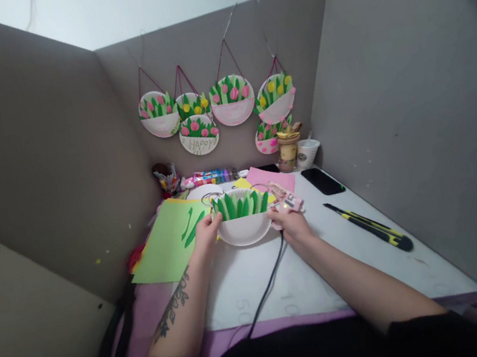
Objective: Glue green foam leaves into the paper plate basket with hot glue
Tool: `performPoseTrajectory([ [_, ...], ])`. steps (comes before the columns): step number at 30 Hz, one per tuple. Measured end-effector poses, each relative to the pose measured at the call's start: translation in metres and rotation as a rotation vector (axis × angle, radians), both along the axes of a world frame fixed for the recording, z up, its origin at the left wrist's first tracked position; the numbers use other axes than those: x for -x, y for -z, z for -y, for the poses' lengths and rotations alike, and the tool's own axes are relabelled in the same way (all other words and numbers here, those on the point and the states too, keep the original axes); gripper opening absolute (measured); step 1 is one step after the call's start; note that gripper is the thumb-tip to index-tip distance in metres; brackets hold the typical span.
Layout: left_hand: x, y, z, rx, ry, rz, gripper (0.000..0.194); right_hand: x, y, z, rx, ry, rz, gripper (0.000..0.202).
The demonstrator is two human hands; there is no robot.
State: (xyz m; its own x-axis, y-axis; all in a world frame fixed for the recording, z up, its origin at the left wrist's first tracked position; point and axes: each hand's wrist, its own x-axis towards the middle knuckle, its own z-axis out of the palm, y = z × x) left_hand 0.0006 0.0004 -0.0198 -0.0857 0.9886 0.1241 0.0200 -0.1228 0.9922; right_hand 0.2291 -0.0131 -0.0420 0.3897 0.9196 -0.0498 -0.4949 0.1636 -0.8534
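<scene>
A white paper plate pocket (246,230) is held upright over the desk, its straight-cut front half covering the lower part. Green paper leaves (239,205) in light and dark shades stick up from behind that front edge. My left hand (208,233) pinches the plate's left rim. Opposite it, my right hand (291,224) is closed on the right rim. Just behind the right hand is a pink glue gun (290,201); whether the hand touches it is hidden. A dark cord (269,287) runs from there toward the desk's front edge.
Green paper sheets (161,241) with cut leaf strips lie left. A utility knife (369,226) and black phone (322,181) lie right. Pink paper (271,177), a marker pack (210,177) and a paper cup (308,153) are behind. Decorated plates (235,111) hang on the grey partition (204,37).
</scene>
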Motion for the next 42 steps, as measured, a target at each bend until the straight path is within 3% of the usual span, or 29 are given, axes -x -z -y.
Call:
performPoseTrajectory([
  [10,-0.003,-0.011,0.01,-0.043,-0.067,-0.17,0.038,0.0,0.002,-0.002,0.037,0.024,-0.072,0.034],
  [12,-0.005,-0.012,0.01,-0.011,-0.024,-0.083,0.042,-0.002,0.003,-0.005,0.043,0.039,-0.082,0.034],
  [16,-0.009,-0.011,0.012,0.137,0.141,0.059,0.072,-0.006,0.001,-0.008,0.067,0.043,-0.148,0.035],
  [20,-0.017,-0.006,0.015,0.141,0.242,0.081,0.076,-0.007,-0.005,-0.006,0.099,0.029,-0.243,0.035],
  [30,-0.019,0.009,0.009,0.12,0.161,0.118,0.061,-0.003,-0.005,-0.005,0.126,0.009,-0.259,0.033],
  [36,-0.017,0.006,0.011,0.096,0.075,0.069,0.053,-0.001,-0.004,-0.002,0.095,-0.04,-0.209,0.034],
  [42,-0.019,0.006,0.012,0.012,0.121,0.107,0.058,-0.003,-0.001,-0.004,0.056,-0.027,-0.15,0.036],
])
